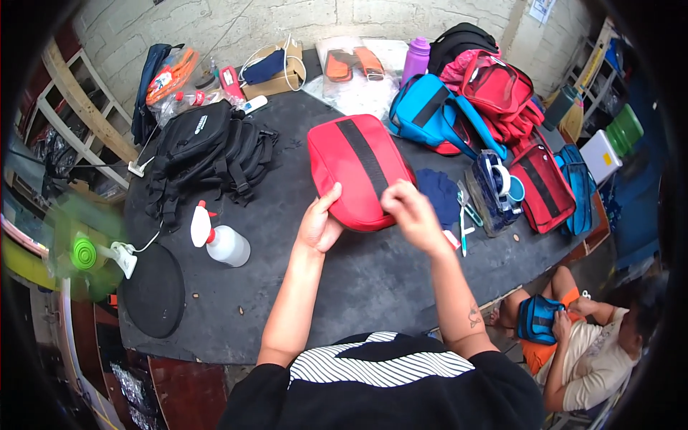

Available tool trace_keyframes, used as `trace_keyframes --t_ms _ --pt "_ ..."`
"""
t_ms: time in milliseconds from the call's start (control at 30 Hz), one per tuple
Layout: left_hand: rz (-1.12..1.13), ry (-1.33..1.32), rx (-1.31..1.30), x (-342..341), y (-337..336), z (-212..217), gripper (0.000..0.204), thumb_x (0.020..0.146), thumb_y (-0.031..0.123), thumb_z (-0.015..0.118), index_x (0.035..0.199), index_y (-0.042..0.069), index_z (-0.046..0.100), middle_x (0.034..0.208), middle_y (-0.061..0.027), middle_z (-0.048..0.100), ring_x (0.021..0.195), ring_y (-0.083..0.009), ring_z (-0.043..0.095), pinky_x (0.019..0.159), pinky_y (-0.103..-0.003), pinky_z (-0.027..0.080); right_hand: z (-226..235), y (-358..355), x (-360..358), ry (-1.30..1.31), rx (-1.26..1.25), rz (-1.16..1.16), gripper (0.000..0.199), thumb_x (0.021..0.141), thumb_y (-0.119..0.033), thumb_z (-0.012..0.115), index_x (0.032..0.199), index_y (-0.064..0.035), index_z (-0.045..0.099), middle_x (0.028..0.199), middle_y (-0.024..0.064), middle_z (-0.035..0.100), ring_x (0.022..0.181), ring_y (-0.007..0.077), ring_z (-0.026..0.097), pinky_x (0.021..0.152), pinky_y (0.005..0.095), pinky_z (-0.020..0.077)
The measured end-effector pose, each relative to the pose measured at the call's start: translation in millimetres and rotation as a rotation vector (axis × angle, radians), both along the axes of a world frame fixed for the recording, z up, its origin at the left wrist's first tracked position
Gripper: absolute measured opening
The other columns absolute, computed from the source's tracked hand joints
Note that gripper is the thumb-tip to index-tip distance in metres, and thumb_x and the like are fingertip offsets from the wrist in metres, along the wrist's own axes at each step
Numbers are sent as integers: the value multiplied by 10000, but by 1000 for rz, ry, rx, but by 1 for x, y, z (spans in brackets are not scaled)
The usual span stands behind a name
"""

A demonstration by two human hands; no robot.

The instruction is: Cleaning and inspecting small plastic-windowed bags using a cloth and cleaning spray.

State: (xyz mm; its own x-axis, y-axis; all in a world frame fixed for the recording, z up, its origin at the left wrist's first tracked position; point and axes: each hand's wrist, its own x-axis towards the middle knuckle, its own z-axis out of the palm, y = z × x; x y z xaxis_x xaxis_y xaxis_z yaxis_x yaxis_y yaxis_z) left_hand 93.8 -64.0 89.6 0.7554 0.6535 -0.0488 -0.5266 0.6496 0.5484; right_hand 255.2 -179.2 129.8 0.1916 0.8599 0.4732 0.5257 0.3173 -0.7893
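A red zippered pouch (342,154) with a black strap down its front is held up over the dark table. My left hand (320,223) grips its lower left edge, thumb on the front and fingers underneath. At the lower right edge is my right hand (412,215), its fingers curled together in a pinch against the pouch. Whatever those fingers hold is too small or hidden to make out. To the right of my right hand lie a dark blue cloth (438,195) and small scissors (469,206).
On the table (287,287) stand a white spray bottle (226,244), a black backpack (204,147) and a purple bottle (416,59). Blue bags (423,107) and red bags (502,86) pile up at right. A green fan (84,252) is at left. A seated person (591,344) handles a blue pouch.
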Motion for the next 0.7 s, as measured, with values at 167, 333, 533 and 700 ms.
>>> trace_keyframes --t_ms 167,333,533,700 --pt "-67 -15 279 -10 -4 -1 588 886 155 645 1395 23 384 1338 -102 529 1247 -230 500 1077 -413 366 -1 -21 75 868 212 601 706 902 -703 323 916 -60 615 931 71 581 928 205 556 856 361 412" --pt "-486 -134 638 -12 14 -11 831 819 472 697 1379 -61 393 1384 -138 489 1287 -229 460 1087 -388 336 3 5 76 771 -36 207 453 866 -272 693 1220 -44 528 1259 65 568 1197 171 517 1049 362 364" --pt "-149 186 614 5 12 60 851 857 585 555 1422 -15 341 1429 -178 414 1331 -267 393 1114 -394 294 33 22 77 500 -97 385 421 741 -187 770 1093 -46 587 1055 35 617 1034 136 571 967 278 385" --pt "-215 127 351 2 6 56 581 892 263 654 1352 -17 438 1291 -139 554 1185 -219 540 1011 -361 429 52 36 49 590 -74 168 144 855 -173 695 837 -45 632 849 -15 639 783 45 559 744 210 424"
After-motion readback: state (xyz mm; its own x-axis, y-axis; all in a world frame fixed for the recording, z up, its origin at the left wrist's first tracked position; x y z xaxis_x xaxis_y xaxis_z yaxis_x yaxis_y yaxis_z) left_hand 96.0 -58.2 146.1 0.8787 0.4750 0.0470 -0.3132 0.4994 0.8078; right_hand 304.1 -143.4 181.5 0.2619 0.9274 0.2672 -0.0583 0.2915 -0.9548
